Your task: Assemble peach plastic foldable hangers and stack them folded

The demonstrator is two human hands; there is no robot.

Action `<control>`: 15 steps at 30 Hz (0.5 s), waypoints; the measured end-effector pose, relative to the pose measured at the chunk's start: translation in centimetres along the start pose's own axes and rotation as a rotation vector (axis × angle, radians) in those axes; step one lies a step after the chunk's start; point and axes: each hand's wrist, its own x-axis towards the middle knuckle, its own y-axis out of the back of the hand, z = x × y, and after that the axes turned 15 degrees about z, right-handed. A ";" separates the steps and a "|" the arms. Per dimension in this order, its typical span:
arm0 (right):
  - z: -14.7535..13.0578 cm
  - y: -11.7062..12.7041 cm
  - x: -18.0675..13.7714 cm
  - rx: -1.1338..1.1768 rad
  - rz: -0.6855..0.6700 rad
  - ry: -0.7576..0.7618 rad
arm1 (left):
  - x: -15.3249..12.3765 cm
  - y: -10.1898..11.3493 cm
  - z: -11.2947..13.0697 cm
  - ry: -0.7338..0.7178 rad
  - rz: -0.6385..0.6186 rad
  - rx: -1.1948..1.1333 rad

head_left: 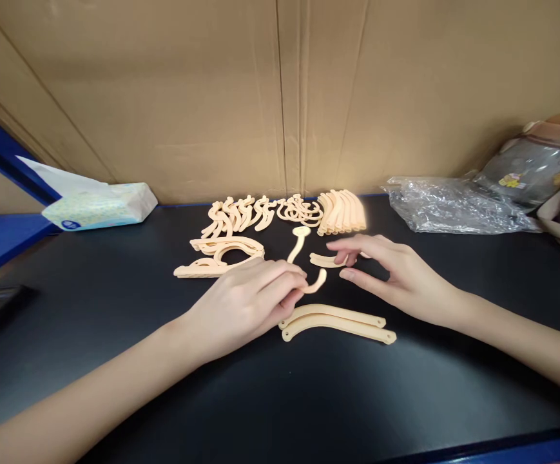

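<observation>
My left hand [255, 299] is closed around a cream-coloured hook-shaped plastic piece [298, 247], probably a hanger hook. Its flat round head points up and away, its curved end shows to the right of my fingers, and the middle is hidden. To the right, my right hand [400, 274] hovers with thumb and index finger apart. Short curved pieces [325, 260] lie by its fingertips, partly covered by them. Below the hands, two long curved arms [342, 324] with holes at their ends rest side by side. Left of my left hand are stacked folded hanger-like pieces [197, 271].
Along the back of the black table [241, 399] lie several wavy arms [229, 216], small hooks [299, 209] and a row of long arms [341, 211]. A tissue pack [106, 206] stands back left. Clear plastic wrap [458, 206] and a bag [531, 171] sit back right, before a cardboard wall [187, 96].
</observation>
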 end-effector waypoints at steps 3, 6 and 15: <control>-0.5 0.0 -0.3 0.194 -0.022 -0.129 | 0.2 0.1 0.7 -0.031 -0.063 -0.075; -0.9 0.0 -0.4 0.366 -0.058 -0.234 | 0.3 0.1 1.2 -0.066 -0.124 -0.134; -1.7 0.1 0.0 0.591 -0.160 -0.447 | 0.5 0.0 1.6 -0.134 -0.196 -0.190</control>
